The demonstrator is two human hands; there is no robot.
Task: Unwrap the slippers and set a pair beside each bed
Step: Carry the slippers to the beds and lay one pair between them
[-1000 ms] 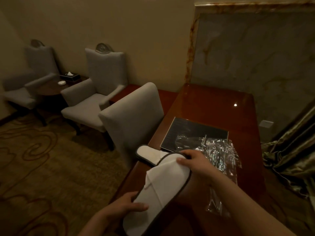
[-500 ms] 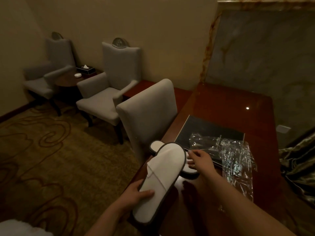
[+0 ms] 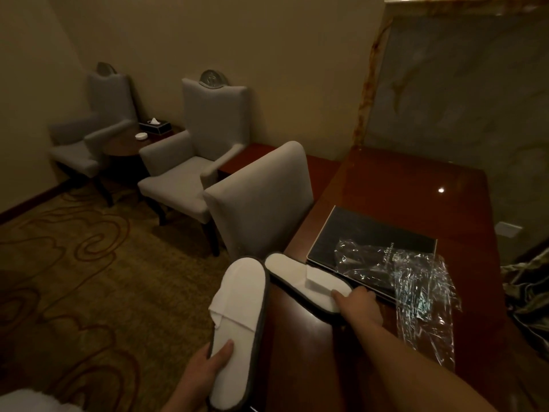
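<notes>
Slippers are both out of the wrapper [image 3: 416, 281], which lies spent on the tabletop [image 3: 416, 188]. Left hand [image 3: 205, 370] grips 1 slipper [image 3: 237, 322] off the tabletop's edge; right hand [image 3: 358, 304] closes its fingers on the other slipper [image 3: 303, 278] lying there, likely to pair them for carrying.

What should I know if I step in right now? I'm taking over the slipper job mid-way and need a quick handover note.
Left hand: holds one white slipper off the desk's near edge.
Right hand: gripping the second slipper, which lies on the desk.
Empty clear wrapper lies on the desk, partly over a black folder.
Done: this pair is unwrapped.
Left: lift the second slipper, place the pair beside a bed. No other pair is visible here.
</notes>
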